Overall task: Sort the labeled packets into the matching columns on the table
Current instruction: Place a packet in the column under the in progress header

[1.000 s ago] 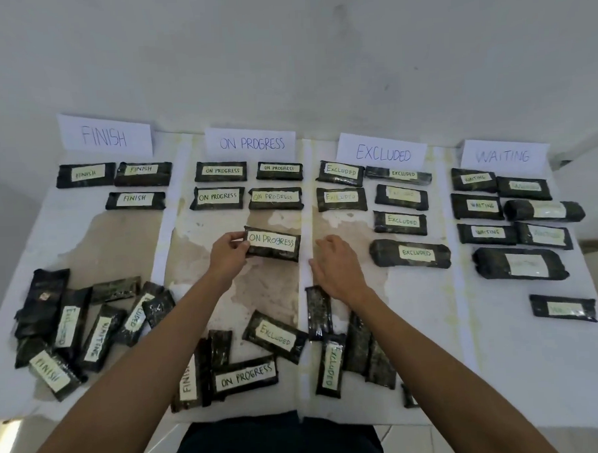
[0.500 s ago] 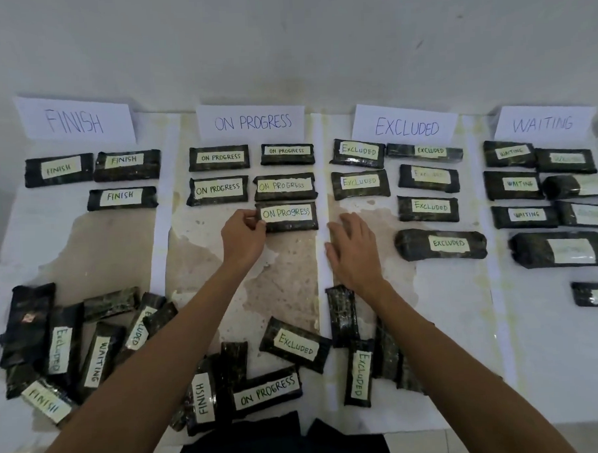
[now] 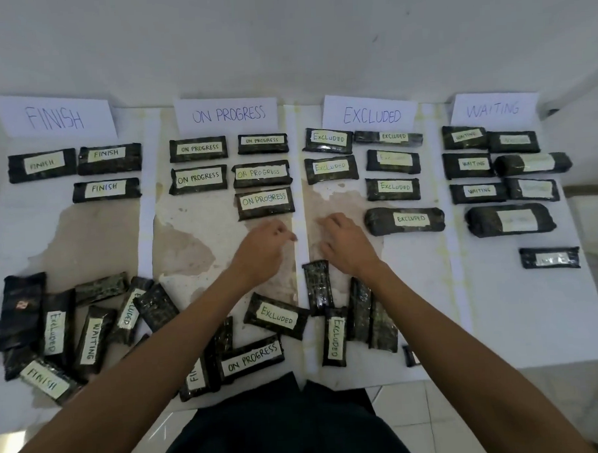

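— Where are the hands?
— Both are over the middle of the table (image 3: 534, 318); the left hand (image 3: 262, 243) is above the stained patch, fingers loosely curled and holding nothing; the right hand (image 3: 343, 241) is just at its three o'clock, fingers bent down toward the surface, also empty; whether its tips touch the table I cannot tell.

— And the packet nearest them?
— The lowest ON PROGRESS packet (image 3: 265, 202) lies flat at the left hand's twelve o'clock, apart from the fingers; it sits just below two others, in the column under the ON PROGRESS sign (image 3: 227, 114).

— What lies around?
— At ten o'clock the FINISH sign (image 3: 54, 117) heads three packets; at one o'clock the EXCLUDED sign (image 3: 371, 115) heads its own rows; at two o'clock stands the WAITING sign (image 3: 493, 110), several labels there too pale to read.

— Anything in the way?
— Unsorted packets crowd the near edge at six o'clock; a face-down packet (image 3: 317, 287) lies just beside the right wrist; a loose EXCLUDED packet (image 3: 277, 316) lies between the forearms; a loose FINISH packet (image 3: 194, 376) is half hidden by the left forearm; the heap (image 3: 72, 332) at eight o'clock overlaps itself.
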The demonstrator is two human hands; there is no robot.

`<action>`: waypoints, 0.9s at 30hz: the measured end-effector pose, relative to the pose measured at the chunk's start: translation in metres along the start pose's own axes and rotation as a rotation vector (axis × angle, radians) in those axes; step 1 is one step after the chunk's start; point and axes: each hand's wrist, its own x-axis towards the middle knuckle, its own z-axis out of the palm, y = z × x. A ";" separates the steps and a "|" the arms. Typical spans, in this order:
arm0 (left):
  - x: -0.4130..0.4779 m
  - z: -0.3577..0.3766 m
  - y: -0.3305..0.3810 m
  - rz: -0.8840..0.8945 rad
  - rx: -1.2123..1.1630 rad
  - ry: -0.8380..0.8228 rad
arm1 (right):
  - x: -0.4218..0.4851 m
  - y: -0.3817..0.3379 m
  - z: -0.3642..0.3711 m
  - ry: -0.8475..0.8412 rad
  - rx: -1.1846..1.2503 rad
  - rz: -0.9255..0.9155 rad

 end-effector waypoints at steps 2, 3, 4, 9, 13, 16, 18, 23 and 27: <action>-0.002 0.014 0.014 0.237 0.152 -0.113 | -0.013 0.003 0.000 0.016 0.019 0.024; -0.002 0.020 0.019 0.336 0.208 -0.157 | -0.020 0.006 0.001 0.018 0.024 0.033; -0.002 0.025 0.023 0.412 0.245 -0.207 | -0.026 0.009 0.002 0.017 0.027 0.038; 0.000 0.034 0.026 0.630 0.372 -0.295 | -0.045 0.017 0.007 0.023 0.019 0.046; 0.002 0.034 0.019 0.719 0.422 -0.211 | -0.045 0.016 0.008 0.035 0.037 0.053; -0.001 0.034 0.012 0.692 0.444 -0.176 | -0.045 0.012 0.006 0.053 0.092 0.078; -0.005 0.031 0.007 0.605 0.383 -0.184 | -0.046 0.010 0.004 0.073 0.136 0.083; -0.021 0.012 0.003 0.085 -0.284 -0.298 | -0.049 -0.004 -0.008 0.114 0.384 0.168; -0.036 0.002 -0.006 -0.187 -0.496 -0.322 | -0.049 -0.018 -0.014 0.097 0.563 0.254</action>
